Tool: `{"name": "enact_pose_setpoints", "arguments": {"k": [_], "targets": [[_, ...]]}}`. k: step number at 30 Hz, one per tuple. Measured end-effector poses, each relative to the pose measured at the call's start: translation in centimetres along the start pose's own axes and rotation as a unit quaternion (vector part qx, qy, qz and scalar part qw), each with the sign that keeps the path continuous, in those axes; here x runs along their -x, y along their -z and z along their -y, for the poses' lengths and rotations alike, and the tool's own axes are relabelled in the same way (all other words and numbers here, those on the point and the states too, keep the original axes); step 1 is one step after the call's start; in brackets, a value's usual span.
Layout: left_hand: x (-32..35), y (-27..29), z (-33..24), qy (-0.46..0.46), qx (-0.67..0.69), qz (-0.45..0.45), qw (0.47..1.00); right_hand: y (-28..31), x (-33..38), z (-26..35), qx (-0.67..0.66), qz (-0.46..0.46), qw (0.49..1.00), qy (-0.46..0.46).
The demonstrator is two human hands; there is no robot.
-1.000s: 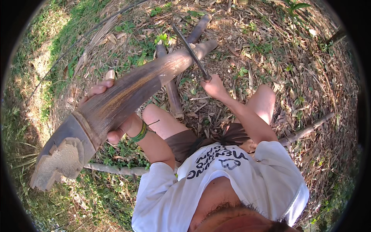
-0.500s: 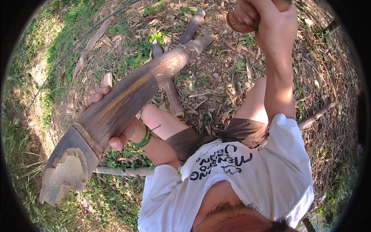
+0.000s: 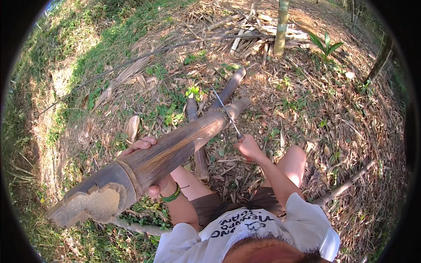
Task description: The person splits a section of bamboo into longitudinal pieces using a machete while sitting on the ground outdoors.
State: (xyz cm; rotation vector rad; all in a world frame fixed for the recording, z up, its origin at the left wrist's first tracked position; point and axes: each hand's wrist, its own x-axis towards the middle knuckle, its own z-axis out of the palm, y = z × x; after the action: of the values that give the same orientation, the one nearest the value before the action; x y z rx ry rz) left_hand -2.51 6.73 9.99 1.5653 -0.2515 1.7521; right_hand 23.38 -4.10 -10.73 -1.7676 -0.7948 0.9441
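A thick brown bamboo pole (image 3: 175, 147) slants from the lower left up toward the middle. Its near end is broken, with pale, rough material showing in the opening. My left hand (image 3: 165, 186) cradles the pole from below near a joint ring, fingers on one side and thumb on the other. My right hand (image 3: 249, 148) is closed round the handle of a long-bladed knife (image 3: 224, 107). The thin blade, seen nearly edge-on, crosses the pole near its far, narrower end. It looks to be at the ring there.
Under the pole's far part lie dark bamboo pieces (image 3: 229, 90), crossing one another. A slim tree trunk (image 3: 281, 28) stands beyond, by a pile of split sticks (image 3: 252, 33). A branch (image 3: 351, 184) lies at right. Dry leaves and grass cover the ground.
My right hand has come down from its raised position, bringing the blade across the pole's far end. The view has tilted to show more ground ahead. My left hand keeps its hold.
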Motion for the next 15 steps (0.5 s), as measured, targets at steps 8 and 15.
{"name": "enact_pose_setpoints", "arguments": {"k": [8, 15], "targets": [[0.3, 0.2, 1.1, 0.007, 0.022, -0.047, 0.999, 1.0, 1.0, 2.4, -0.01, 0.085, 0.996, -0.017], [0.0, 0.1, 1.3, 0.003, 0.021, -0.071, 0.997, 0.3, 2.0, 3.2, 0.018, -0.003, 0.996, 0.089]]}}
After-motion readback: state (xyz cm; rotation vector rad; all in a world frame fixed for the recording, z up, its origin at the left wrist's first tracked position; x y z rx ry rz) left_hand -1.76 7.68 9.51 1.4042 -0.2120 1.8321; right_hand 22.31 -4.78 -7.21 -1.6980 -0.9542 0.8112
